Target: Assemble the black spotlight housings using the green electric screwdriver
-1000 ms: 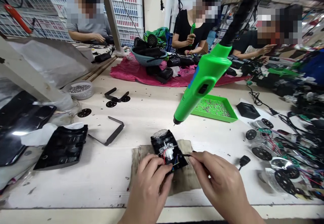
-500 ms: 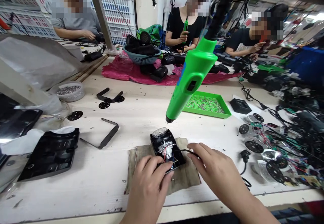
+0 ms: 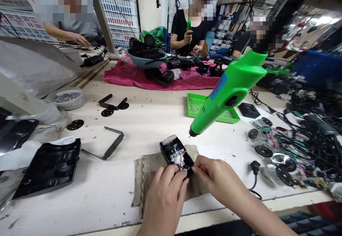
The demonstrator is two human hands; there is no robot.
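Head view: left hand grips the housing, wired inside but uncovered; right hand, beside it, pinches something apparently thin.

The hanging driver is bright green with a blue patch and black tip; the tray matches its green. The near housing is black, its wires red, the near cloth grey-brown. The far sheet is hot pink, the far basket pale blue. Far-left crates are white, patterned with rows of red and blue. The table is off-white.
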